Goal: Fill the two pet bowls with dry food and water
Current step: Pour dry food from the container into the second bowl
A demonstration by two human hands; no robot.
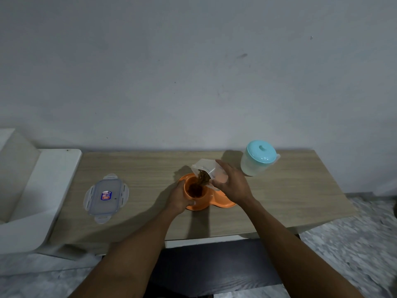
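An orange double pet bowl (pixel 217 202) sits mid-table. Its left bowl (pixel 194 191) holds brown dry food; its right bowl is mostly hidden behind my right hand. My left hand (pixel 179 197) grips the left bowl's outer side. My right hand (pixel 233 186) holds a clear plastic container (pixel 207 168) tipped over the left bowl, with brown kibble (pixel 202 178) spilling from its mouth. A translucent jug with a turquoise lid (pixel 260 158) stands upright behind my right hand.
A clear clip-lock lid (pixel 106 197) lies flat on the left part of the wooden table (pixel 290 196). A white piece of furniture (pixel 40 190) adjoins the table's left end. The wall runs right behind the table.
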